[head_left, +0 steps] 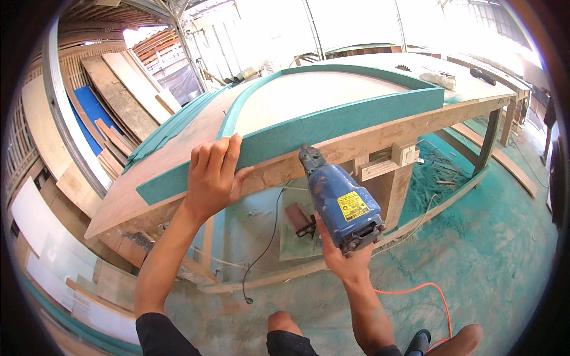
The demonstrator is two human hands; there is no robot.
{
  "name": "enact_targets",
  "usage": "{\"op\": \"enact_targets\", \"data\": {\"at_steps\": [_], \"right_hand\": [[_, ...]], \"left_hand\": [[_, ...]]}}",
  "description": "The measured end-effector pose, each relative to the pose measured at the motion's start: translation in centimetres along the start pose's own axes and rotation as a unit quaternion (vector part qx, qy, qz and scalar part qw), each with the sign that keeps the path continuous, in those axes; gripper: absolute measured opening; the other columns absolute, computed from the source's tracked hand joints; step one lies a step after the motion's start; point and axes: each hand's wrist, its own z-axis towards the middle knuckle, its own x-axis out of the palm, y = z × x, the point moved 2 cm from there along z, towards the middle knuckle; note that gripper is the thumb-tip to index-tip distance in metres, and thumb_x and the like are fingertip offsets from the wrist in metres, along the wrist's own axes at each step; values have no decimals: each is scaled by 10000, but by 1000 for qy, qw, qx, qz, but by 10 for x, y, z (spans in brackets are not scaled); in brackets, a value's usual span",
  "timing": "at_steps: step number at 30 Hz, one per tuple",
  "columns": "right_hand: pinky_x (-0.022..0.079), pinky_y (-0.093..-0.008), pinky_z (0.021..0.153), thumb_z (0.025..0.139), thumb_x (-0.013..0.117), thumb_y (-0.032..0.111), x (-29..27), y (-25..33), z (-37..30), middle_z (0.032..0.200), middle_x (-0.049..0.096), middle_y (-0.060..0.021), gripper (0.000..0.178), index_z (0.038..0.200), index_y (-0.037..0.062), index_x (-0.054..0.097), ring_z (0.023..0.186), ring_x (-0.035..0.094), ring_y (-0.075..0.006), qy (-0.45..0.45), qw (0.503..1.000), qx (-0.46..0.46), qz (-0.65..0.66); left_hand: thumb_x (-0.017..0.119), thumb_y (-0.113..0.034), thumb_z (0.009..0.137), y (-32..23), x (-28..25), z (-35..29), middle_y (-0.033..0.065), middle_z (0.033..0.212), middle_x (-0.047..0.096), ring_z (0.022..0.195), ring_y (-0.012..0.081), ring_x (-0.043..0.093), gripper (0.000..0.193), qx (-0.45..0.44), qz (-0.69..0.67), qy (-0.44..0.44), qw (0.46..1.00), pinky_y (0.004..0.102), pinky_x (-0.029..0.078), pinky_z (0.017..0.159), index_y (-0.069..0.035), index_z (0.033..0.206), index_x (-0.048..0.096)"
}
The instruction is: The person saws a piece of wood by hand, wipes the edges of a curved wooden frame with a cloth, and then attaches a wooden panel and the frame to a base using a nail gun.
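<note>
My left hand (pixel 215 175) is closed over the top edge of a long green board (pixel 338 123), with the fingers curled over it and the thumb at its front face. The board stands on edge along the front of the worktable (pixel 356 142). In my right hand (pixel 344 264) is a blue nail gun (pixel 343 204) with a yellow label, gripped from beneath. Its dark nose points up at the board's lower front, right of my left hand; I cannot tell whether it touches. Behind, a curved green strip (pixel 237 107) meets the board and frames a pale panel (pixel 314 98).
Long green strips (pixel 172 127) lie on the table's left side. A saw blade (pixel 404 67) and a plastic bag (pixel 439 79) are at the far right. Below are a power socket (pixel 405 155), a black plug cord (pixel 261 261) and an orange hose (pixel 436 286). Boards (pixel 122 89) lean at left.
</note>
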Motion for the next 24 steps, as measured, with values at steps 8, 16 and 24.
{"op": "enact_targets", "data": {"at_steps": [8,16,24], "right_hand": [[545,-272,761,853,744,-52,5,-1,1,977,728,-71,206,1054,-48,698,854,690,-124,3,1000,-18,-13],[549,-283,786,843,738,-58,7,2,1,983,744,-83,200,1040,-40,711,878,710,-148,-4,1000,-21,-11],[555,-295,778,843,741,-33,9,0,1,987,749,-82,205,1046,-16,718,872,721,-163,-2,999,-36,-8]], "left_hand": [[778,-287,846,0,0,0,138,1108,559,937,271,511,661,-2,-4,-5,1000,395,402,822,71,1354,552],[779,-292,845,2,0,1,141,1116,562,945,274,515,672,3,-21,-10,1000,399,403,819,69,1363,549],[778,-298,853,3,1,0,137,1112,563,944,268,511,674,9,-18,-7,1000,389,404,817,72,1367,547]]}}
